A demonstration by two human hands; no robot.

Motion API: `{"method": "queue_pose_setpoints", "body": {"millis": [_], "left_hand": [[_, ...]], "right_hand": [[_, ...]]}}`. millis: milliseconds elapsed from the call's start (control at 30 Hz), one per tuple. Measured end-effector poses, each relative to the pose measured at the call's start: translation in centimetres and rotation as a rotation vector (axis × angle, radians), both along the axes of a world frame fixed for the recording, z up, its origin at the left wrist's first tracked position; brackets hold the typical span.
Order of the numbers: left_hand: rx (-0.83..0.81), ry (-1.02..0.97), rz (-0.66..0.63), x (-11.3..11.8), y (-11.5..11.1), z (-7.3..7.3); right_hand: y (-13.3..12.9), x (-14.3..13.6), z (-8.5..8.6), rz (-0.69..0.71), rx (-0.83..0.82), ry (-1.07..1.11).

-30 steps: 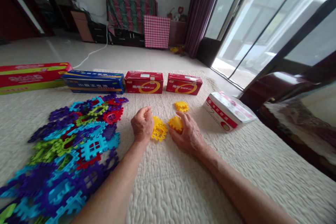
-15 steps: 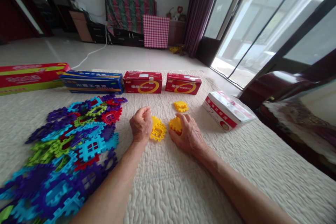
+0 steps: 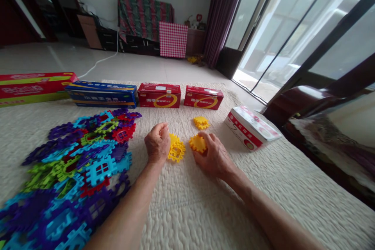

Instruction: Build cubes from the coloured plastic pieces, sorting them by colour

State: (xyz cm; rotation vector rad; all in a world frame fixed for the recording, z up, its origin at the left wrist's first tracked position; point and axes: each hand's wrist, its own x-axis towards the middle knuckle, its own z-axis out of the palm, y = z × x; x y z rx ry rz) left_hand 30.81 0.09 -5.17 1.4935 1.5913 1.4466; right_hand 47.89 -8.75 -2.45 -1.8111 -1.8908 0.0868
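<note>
My left hand point(image 3: 157, 143) is closed, its fingers curled at the edge of some yellow toothed plastic building pieces point(image 3: 176, 152); the lower one has a cut-out middle. My right hand point(image 3: 215, 156) bends over a solid yellow toothed building piece point(image 3: 197, 144), thumb and fingers at its right side. The fingertips are partly hidden behind it. A little beyond lie more yellow building pieces point(image 3: 201, 122), touched by neither hand. To the left spreads a heap of purple, blue, green and red building pieces point(image 3: 101, 168).
Along the far side stand a red and green box point(image 3: 35, 89), a blue box point(image 3: 101, 94) and two red boxes point(image 3: 159, 95). A white and red box point(image 3: 251, 128) stands at the right. Everything rests on a cream quilted cover point(image 3: 181, 218).
The view has tilted slightly, so everything sits a little lower. My right hand has shifted slightly on the yellow piece, uncovering more of it. My left hand stays by its yellow pieces.
</note>
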Motion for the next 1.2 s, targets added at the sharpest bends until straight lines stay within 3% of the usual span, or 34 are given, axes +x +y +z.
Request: {"method": "queue_pose_setpoints", "body": {"millis": [367, 667, 800, 900, 1000, 1200], "left_hand": [[-0.010, -0.005, -0.001, 0.1, -0.2, 0.4], [-0.015, -0.002, 0.003, 0.1, -0.2, 0.4], [-0.004, 0.001, 0.002, 0.0, -0.1, 0.3], [0.002, 0.004, 0.001, 0.0, -0.1, 0.2], [-0.001, 0.001, 0.000, 0.0, 0.0, 0.2], [-0.009, -0.002, 0.009, 0.1, -0.1, 0.4]], "right_hand": [[1.9, 3.8, -0.7, -0.200, 0.099, 0.002], [2.9, 3.9, -1.3, -0.225, 0.047, -0.008], [3.2, 4.3, -0.5, -0.182, 0.135, -0.042], [5.1, 4.4, 0.8, -0.158, 0.112, -0.073], [8.2, 4.3, 2.1, -0.174, -0.051, -0.112], [12.7, 4.1, 2.8, -0.184, -0.223, -0.157]]}}
